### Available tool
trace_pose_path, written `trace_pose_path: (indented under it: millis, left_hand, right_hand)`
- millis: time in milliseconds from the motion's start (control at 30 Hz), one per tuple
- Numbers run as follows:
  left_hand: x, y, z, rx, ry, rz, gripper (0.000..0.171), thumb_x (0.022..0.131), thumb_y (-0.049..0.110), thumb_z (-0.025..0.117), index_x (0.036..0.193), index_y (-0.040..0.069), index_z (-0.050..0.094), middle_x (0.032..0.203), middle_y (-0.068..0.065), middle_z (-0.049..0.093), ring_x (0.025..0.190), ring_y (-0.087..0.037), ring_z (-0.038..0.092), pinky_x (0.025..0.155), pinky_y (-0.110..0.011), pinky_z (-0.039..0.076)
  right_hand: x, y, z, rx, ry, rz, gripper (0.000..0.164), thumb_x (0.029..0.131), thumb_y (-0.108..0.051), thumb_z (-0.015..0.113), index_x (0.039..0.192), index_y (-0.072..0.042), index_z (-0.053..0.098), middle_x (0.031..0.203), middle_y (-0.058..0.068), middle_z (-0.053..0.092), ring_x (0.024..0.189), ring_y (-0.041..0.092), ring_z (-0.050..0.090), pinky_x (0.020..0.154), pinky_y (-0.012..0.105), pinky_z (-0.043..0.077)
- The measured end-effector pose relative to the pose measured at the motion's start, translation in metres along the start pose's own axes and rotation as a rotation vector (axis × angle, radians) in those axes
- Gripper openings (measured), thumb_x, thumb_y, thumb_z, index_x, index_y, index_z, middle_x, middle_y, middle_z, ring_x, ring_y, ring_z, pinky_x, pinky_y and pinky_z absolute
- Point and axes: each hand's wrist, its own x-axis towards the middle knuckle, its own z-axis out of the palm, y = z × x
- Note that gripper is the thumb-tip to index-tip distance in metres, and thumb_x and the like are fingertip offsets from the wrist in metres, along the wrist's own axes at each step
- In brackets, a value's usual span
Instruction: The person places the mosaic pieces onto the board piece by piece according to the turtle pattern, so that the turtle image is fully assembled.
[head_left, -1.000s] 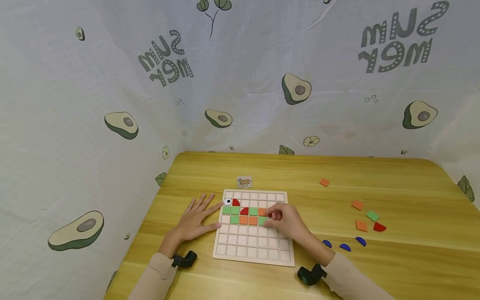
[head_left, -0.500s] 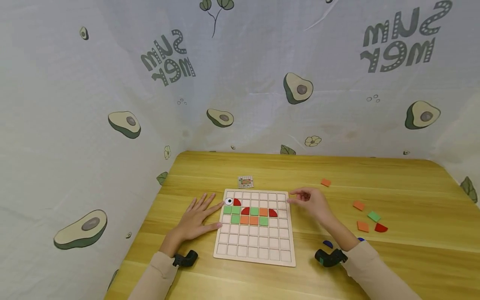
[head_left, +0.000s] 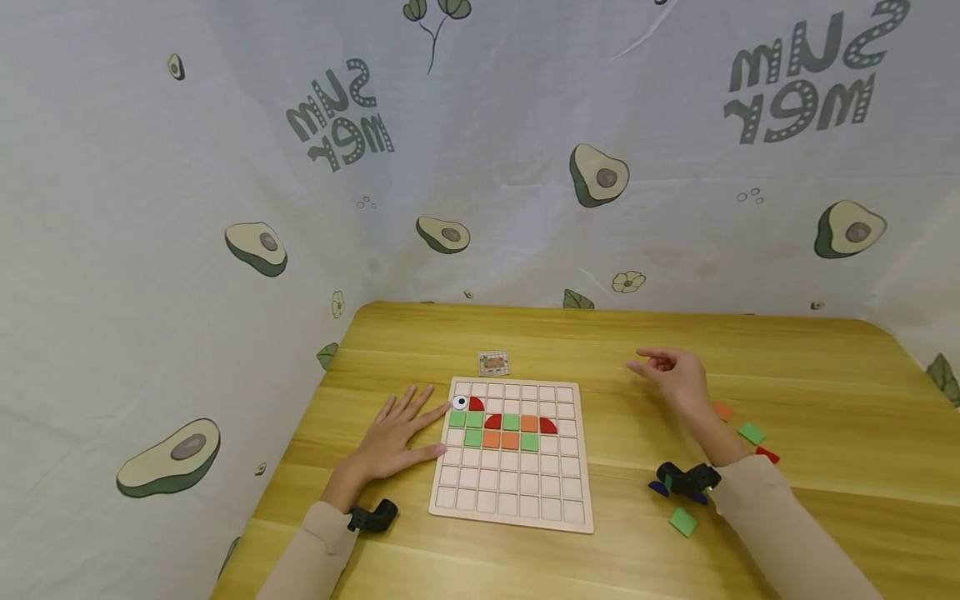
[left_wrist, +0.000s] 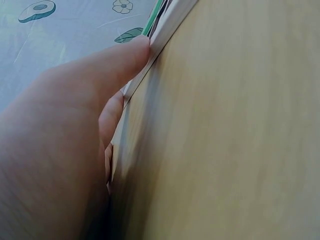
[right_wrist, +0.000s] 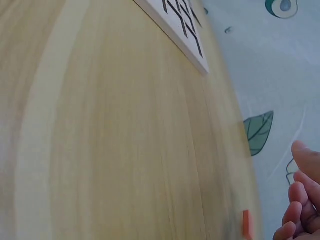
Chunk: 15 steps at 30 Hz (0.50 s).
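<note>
A pale wooden grid board (head_left: 510, 504) lies on the table. A picture of coloured tiles is laid on its upper rows: a white eye disc (head_left: 460, 402), red quarter-circles (head_left: 548, 426), green squares (head_left: 474, 437) and orange squares (head_left: 491, 439). My left hand (head_left: 396, 440) lies spread on the table, thumb and index fingertip at the board's left edge. Right of the board, my right hand (head_left: 675, 382) is over the table with loosely bent fingers and nothing between them. An orange tile (right_wrist: 246, 224) is on the table near its fingers in the right wrist view.
A small picture card (head_left: 493, 363) lies behind the board. Loose pieces are at the right: a green square (head_left: 752, 433), an orange square (head_left: 723, 411), a red piece (head_left: 768, 455), blue half-circles (head_left: 659, 488) and another green square (head_left: 682, 522). A printed curtain (head_left: 510, 150) hangs behind the table.
My right hand has left the board's upper right and moved right and away, hiding the far orange tile. The red quarter-circle it was near stays on the board. The left hand stays put.
</note>
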Motion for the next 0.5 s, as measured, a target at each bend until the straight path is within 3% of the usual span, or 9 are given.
trace_pose_path:
  millis: [267, 500]
  left_hand:
    - [0.001, -0.001, 0.0, 0.002, 0.002, 0.005, 0.07, 0.097, 0.063, 0.048, 0.158, 0.038, 0.026, 0.167, -0.002, 0.006, 0.152, -0.03, 0.0, 0.119, -0.056, -0.003]
    - [0.0, 0.001, -0.002, 0.007, -0.008, 0.003, 0.07, 0.097, 0.063, 0.048, 0.158, 0.037, 0.027, 0.167, -0.003, 0.007, 0.152, -0.03, 0.0, 0.119, -0.055, -0.002]
  right_hand:
    - [0.01, 0.015, -0.011, -0.003, 0.047, 0.042, 0.045, 0.088, -0.021, 0.079, 0.117, 0.012, 0.068, 0.082, 0.002, 0.062, 0.07, 0.002, 0.05, 0.059, 0.012, 0.045]
    - [0.012, 0.022, -0.012, 0.024, 0.051, 0.135, 0.048, 0.088, -0.018, 0.079, 0.121, 0.014, 0.065, 0.081, -0.004, 0.062, 0.069, 0.001, 0.048, 0.055, 0.014, 0.043]
